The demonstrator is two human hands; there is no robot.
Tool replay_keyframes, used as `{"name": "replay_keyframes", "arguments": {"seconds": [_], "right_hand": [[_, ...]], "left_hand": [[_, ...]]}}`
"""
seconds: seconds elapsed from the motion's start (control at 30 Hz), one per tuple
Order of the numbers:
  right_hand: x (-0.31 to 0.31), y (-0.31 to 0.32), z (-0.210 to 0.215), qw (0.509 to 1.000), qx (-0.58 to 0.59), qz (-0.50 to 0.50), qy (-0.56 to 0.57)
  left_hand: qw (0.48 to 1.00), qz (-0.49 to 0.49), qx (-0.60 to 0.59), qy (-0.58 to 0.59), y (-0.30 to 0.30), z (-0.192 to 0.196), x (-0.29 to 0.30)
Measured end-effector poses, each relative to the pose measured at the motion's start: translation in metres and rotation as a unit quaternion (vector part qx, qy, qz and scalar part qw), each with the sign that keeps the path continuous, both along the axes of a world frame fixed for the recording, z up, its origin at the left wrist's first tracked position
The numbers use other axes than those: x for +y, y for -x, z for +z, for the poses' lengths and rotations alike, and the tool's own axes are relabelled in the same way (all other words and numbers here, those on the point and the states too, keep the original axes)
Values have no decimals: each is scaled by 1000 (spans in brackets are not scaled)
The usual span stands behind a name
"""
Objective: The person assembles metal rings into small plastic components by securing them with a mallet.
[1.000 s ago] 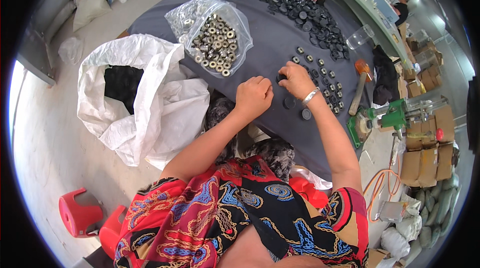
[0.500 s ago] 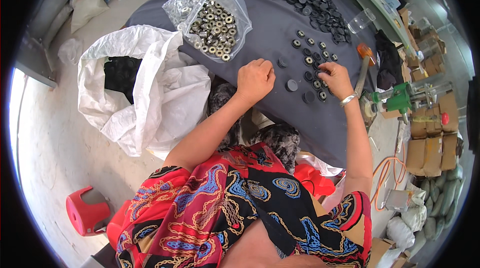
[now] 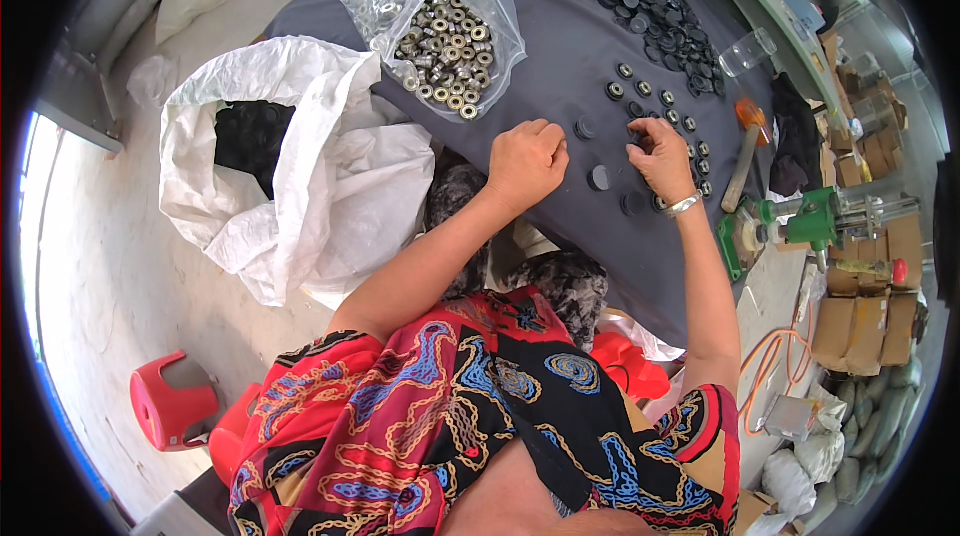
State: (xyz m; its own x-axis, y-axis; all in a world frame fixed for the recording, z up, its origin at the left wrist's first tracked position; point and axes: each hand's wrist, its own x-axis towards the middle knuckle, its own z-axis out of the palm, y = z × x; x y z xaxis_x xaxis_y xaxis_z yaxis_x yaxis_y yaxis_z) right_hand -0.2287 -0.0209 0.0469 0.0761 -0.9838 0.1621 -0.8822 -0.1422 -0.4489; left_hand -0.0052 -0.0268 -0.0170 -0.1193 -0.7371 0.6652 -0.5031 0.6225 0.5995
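Grey cloth (image 3: 570, 31) covers the table; clock directions are read about the right hand (image 3: 664, 162). Ringed caps (image 3: 615, 91), apparently the finished share, spread from 11 round to 4 o'clock; three bare caps (image 3: 599, 178), at 7 to 10, lack rings. Caps appear to lie flat, axes upright; being round, they show no long axis from above. Right thumb and fingers are half parted about a dark piece; whether gripped cannot be told. Left hand (image 3: 530, 164), 9 o'clock, is loosely curled, contents hidden. Much seems left: bagged rings (image 3: 455, 51) at 10, heaped caps (image 3: 650, 16) at 12.
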Motion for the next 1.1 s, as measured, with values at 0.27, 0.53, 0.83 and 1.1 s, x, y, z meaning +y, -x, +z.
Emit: {"name": "replay_keyframes", "arguments": {"seconds": [0.27,0.53,0.83,1.1], "right_hand": [[4,1,3,982,182,56,22],[-27,20,9,997,66,-36,11],[-47,23,-6,994,102,-37,8],[-30,12,-11,997,68,-25,5]], "left_hand": [[1000,-5,6,7,0,-1,-3],[1000,-5,13,2,-1,0,-2],[1000,-3,10,8,-1,0,-3],[1000,-6,15,3,0,0,-2]]}}
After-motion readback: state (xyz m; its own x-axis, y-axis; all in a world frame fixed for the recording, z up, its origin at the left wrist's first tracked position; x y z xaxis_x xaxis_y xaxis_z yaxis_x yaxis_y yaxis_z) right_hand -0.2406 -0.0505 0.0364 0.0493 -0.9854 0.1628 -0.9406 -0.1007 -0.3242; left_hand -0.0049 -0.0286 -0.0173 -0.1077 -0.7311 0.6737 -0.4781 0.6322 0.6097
